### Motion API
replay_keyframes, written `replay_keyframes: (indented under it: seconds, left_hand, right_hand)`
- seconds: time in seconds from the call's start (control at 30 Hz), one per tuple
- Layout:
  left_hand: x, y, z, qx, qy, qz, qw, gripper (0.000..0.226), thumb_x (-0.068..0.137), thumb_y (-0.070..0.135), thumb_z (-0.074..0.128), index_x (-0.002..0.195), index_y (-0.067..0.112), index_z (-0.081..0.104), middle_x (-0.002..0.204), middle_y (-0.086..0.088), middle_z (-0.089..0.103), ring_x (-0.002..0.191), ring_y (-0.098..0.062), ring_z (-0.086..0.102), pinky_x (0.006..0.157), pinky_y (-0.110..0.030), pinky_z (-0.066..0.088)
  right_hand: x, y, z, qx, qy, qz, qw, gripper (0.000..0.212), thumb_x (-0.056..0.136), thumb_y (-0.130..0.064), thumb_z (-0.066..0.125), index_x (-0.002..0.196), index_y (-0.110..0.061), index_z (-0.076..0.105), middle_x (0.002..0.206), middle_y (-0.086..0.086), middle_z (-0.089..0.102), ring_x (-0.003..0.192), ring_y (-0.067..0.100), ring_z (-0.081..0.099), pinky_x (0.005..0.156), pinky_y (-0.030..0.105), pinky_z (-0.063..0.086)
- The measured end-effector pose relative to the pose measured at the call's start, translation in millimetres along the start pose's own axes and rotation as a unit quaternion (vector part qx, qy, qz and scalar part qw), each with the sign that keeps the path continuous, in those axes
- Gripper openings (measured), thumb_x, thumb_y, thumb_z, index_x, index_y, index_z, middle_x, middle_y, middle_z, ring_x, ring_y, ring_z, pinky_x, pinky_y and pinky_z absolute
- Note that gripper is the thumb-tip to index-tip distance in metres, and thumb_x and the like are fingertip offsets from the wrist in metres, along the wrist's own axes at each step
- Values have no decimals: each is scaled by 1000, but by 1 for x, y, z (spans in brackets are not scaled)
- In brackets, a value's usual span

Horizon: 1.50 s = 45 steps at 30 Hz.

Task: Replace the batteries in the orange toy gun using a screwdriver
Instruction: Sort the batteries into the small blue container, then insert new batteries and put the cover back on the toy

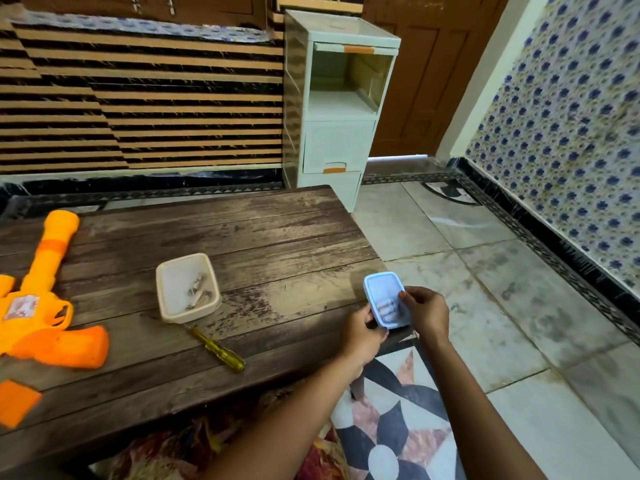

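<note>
The orange toy gun [41, 299] lies at the table's left end, with a loose orange cover piece [15, 401] near the front edge. A yellow-handled screwdriver [220, 349] rests on the wood in front of an open white container [187, 287] with small items inside. At the table's right corner both hands hold a small box with a blue lid [384, 297]. My left hand [362, 332] grips its left side. My right hand [424, 311] pinches the lid's right edge. Something pale shows inside, unclear what.
The dark wooden table [242, 237] ends at its right corner just under the blue-lidded box. A white drawer unit [336, 109] stands behind the table. Tiled floor and a blue-patterned wall are to the right; a patterned mat lies below my arms.
</note>
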State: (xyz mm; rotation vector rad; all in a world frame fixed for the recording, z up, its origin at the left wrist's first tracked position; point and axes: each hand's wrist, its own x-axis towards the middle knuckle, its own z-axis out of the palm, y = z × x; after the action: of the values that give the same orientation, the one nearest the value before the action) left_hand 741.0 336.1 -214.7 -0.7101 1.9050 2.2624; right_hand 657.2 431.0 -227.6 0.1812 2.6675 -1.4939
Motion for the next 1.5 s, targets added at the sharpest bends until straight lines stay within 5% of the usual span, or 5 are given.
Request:
replay_keyframes:
  seconds: [0.5, 0.8, 1.0, 1.17, 1.5]
  left_hand:
    - [9, -12, -20, 23, 23, -31, 999, 56, 87, -12, 46, 140, 7, 36, 139, -6, 46, 126, -19, 45, 103, -33, 42]
    - [-26, -16, -86, 45, 155, 96, 982, 37, 90, -8, 47, 123, 8, 55, 115, -1, 61, 92, -10, 63, 85, -24, 51]
    - [-43, -20, -148, 154, 286, 219, 920, 35, 88, 0, 55, 108, 29, 60, 107, 9, 65, 90, 7, 60, 78, -14, 51]
    - [-42, -23, -201, 237, 457, 260, 817, 29, 82, -6, 57, 104, 10, 68, 120, -10, 58, 114, -29, 53, 94, -45, 47]
    - [-45, -23, -260, 223, 425, 124, 868, 32, 89, 5, 56, 121, 3, 59, 134, -20, 50, 123, -29, 49, 98, -29, 38]
  right_hand:
    - [8, -2, 14, -79, -5, 11, 997, 24, 87, -14, 60, 108, -6, 67, 107, 14, 70, 96, 28, 64, 80, 31, 48]
    - [-31, -32, 50, -64, 70, -154, 983, 30, 84, -11, 61, 114, -13, 63, 117, 10, 59, 115, 28, 47, 92, 35, 40]
    - [-67, -54, 99, 7, -49, -233, 971, 24, 83, -7, 61, 104, -17, 67, 105, 5, 65, 98, 21, 60, 89, 41, 50]
    - [-95, -75, 143, 29, -225, -199, 953, 26, 86, 2, 56, 106, -12, 67, 96, 0, 66, 80, 2, 59, 70, 4, 44]
    - [-123, -92, 206, 49, -317, -143, 936, 29, 90, -1, 51, 114, -10, 65, 103, 3, 68, 94, 14, 62, 82, 26, 53]
